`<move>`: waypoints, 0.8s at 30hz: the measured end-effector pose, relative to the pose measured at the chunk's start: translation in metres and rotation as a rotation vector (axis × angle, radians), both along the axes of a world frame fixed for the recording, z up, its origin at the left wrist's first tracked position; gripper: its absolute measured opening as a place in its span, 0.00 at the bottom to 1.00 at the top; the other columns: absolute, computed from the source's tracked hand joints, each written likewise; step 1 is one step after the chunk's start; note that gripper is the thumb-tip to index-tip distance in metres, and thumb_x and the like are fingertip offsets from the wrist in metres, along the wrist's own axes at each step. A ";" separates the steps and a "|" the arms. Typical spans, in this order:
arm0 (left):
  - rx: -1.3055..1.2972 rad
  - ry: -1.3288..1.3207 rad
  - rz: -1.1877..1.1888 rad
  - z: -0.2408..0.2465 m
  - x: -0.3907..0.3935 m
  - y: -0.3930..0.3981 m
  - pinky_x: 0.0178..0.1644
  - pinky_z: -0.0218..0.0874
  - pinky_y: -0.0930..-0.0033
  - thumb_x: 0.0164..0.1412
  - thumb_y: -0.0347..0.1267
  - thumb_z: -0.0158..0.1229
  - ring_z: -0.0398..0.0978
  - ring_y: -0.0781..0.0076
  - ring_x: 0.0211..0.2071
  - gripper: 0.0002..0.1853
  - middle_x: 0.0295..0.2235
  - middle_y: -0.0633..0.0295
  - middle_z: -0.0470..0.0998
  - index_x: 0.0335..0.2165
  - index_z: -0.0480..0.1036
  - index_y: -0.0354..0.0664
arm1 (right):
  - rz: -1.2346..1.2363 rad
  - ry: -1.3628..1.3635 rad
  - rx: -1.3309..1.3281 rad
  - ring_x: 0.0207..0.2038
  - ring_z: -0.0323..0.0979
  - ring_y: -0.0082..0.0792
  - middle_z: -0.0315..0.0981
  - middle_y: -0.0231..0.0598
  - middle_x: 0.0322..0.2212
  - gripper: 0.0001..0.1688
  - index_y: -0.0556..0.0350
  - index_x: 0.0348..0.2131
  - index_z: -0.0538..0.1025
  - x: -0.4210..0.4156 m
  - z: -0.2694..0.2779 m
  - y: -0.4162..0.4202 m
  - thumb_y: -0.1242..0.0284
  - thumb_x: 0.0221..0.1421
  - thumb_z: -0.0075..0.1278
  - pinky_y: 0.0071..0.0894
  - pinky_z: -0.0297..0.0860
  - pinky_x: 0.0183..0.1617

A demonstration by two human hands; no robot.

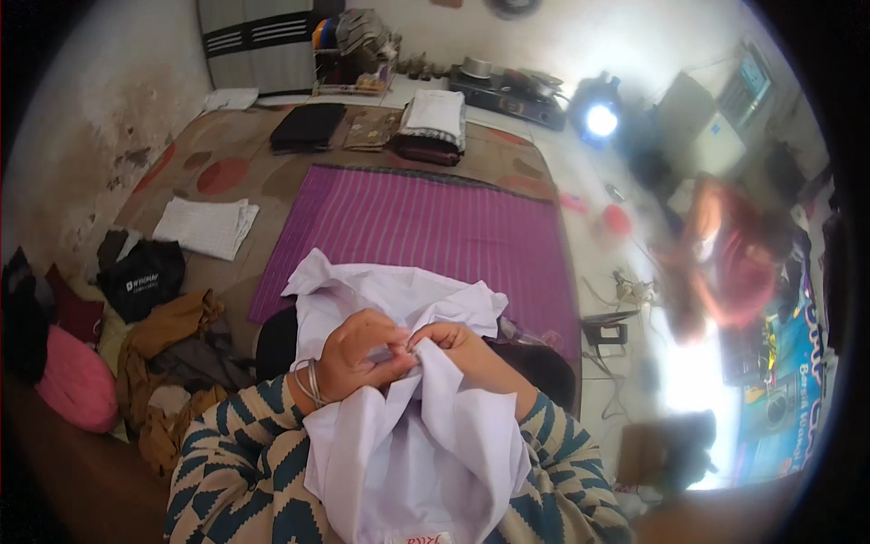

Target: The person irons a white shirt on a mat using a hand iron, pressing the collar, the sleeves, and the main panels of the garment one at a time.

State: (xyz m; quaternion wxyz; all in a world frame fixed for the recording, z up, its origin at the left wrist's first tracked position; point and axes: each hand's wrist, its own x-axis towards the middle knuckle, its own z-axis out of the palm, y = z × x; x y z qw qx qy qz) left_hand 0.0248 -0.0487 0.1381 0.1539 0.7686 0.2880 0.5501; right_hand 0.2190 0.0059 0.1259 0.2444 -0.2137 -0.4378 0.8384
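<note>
A white garment, probably a shirt, is draped over my lap and chest. Its far part spreads over the near end of a purple striped cloth. At the garment's middle, my left hand pinches the fabric between thumb and fingers. Close against it, my right hand grips the same bunched edge. The fingertips of both hands nearly meet, and they hide whatever small detail lies between them. A tag with red writing shows on the garment at the bottom of the view.
Beyond the purple cloth lie a folded black stack, folded brown cloth and a white-topped pile. Left are folded white cloth, a black bag and heaped clothes. A gas stove stands behind; another person sits at right.
</note>
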 end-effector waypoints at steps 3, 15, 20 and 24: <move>-0.156 0.009 -0.053 0.002 0.000 -0.004 0.38 0.63 0.73 0.42 0.24 0.66 0.69 0.75 0.29 0.24 0.34 0.60 0.71 0.41 0.68 0.38 | 0.089 -0.034 -0.042 0.30 0.72 0.18 0.75 0.31 0.30 0.09 0.60 0.35 0.74 0.004 0.003 -0.002 0.73 0.53 0.52 0.16 0.68 0.35; -0.768 -0.027 -0.273 0.030 -0.003 -0.004 0.46 0.62 0.73 0.50 0.24 0.58 0.66 0.70 0.44 0.20 0.44 0.61 0.66 0.44 0.70 0.40 | 0.084 0.028 -0.019 0.31 0.69 0.14 0.73 0.27 0.32 0.15 0.60 0.40 0.73 0.004 -0.012 -0.001 0.69 0.56 0.50 0.14 0.66 0.36; -0.761 0.214 -0.281 0.043 -0.004 -0.001 0.49 0.59 0.68 0.47 0.25 0.61 0.65 0.68 0.47 0.18 0.47 0.61 0.65 0.40 0.70 0.40 | 0.186 -0.026 -0.083 0.32 0.70 0.15 0.74 0.27 0.33 0.14 0.60 0.41 0.73 0.008 -0.012 0.001 0.70 0.56 0.50 0.15 0.67 0.37; -0.456 0.310 -0.244 0.031 -0.006 0.005 0.46 0.59 0.68 0.45 0.25 0.62 0.67 0.64 0.43 0.13 0.41 0.61 0.70 0.33 0.70 0.42 | 0.257 0.094 -0.171 0.33 0.70 0.15 0.74 0.27 0.33 0.13 0.59 0.40 0.74 0.006 -0.033 0.005 0.72 0.56 0.49 0.15 0.66 0.39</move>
